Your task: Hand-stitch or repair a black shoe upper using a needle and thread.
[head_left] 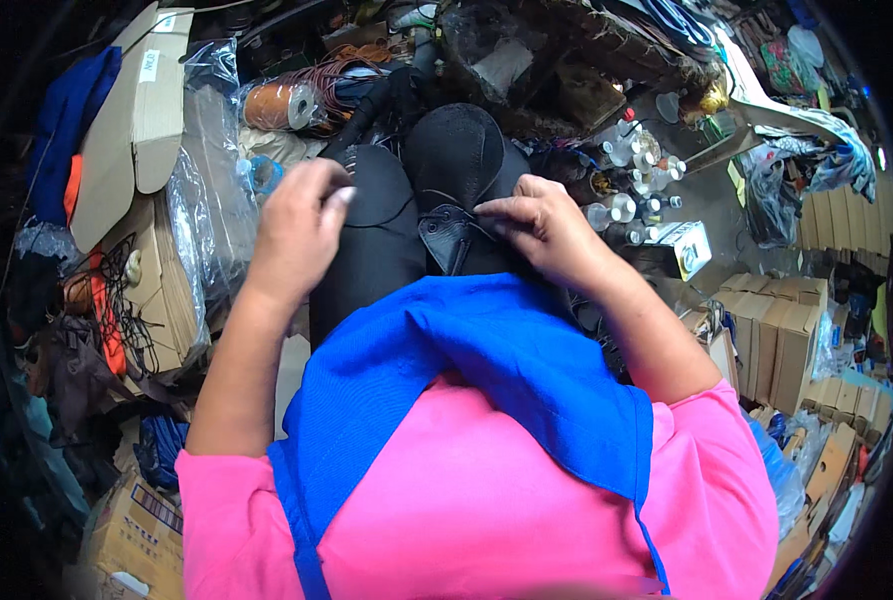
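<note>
A black shoe-like piece (454,150) with stitching along its toe end stands between my black-clad knees. Nearer me, its dark flap (444,235) with small holes lies over my lap. My right hand (556,230) is at the piece's right side, index finger and thumb drawn together by the flap; whatever they pinch is too small to make out. Above my left thigh, my left hand (301,225) is raised with curled fingers, apart from the piece. A thin dark line, perhaps thread, curves across the thigh near it. What the left fingers hold is hidden.
Cardboard sheets (151,130) and clear plastic wrap (211,180) stand at left, by an orange thread spool (281,105). Several small bottles (636,160) and a white can (681,248) cluster at right. Cardboard boxes (771,325) stand further right. A blue apron (456,320) covers my lap's near part.
</note>
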A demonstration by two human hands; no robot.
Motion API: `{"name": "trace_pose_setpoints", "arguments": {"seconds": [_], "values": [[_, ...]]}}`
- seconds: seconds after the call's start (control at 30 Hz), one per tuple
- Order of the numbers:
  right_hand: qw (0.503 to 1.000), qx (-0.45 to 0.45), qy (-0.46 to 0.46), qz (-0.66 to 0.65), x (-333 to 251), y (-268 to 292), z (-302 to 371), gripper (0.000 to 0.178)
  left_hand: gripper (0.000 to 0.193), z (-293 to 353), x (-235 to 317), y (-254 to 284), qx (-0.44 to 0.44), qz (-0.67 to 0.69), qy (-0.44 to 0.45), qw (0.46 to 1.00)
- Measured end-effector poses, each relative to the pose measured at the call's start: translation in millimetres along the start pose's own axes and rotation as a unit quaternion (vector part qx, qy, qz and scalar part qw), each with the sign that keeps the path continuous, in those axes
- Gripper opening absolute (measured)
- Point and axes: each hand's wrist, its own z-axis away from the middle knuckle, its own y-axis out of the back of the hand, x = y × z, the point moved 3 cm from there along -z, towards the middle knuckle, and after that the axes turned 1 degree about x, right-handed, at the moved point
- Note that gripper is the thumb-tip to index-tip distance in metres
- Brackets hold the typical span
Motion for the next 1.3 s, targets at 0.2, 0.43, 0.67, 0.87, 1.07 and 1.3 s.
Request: {"name": "trace_pose_setpoints", "arguments": {"seconds": [0.2,0.43,0.67,0.87,1.07,1.3], "values": [[0.985,0.068,0.083,0.135,-5.1,-21.3,18.3,0.041,0.016,19.5,10.9,2.2,-0.117,0.121,0.129,0.977],[0.987,0.066,0.087,0.121,-5.8,-22.5,15.9,0.042,0.017,18.6,2.7,-18.2,-0.058,0.026,0.043,0.997],[0.999,0.021,0.029,0.034,13.0,-16.0,10.0,0.038,0.026,-15.9,-0.9,-45.4,-0.097,0.124,-0.035,0.987],[1.000,-0.009,0.006,-0.014,20.0,-8.1,0.4,0.041,0.027,-20.6,-0.1,-52.2,-0.159,0.132,-0.036,0.978],[0.999,-0.017,0.000,-0.039,22.1,-6.5,-4.4,0.041,0.029,-22.1,1.7,-50.9,-0.160,0.128,-0.045,0.978],[0.995,-0.004,0.003,-0.099,29.5,-8.1,-6.9,0.029,0.027,-34.9,8.8,-55.9,-0.176,0.118,-0.098,0.972]]}}
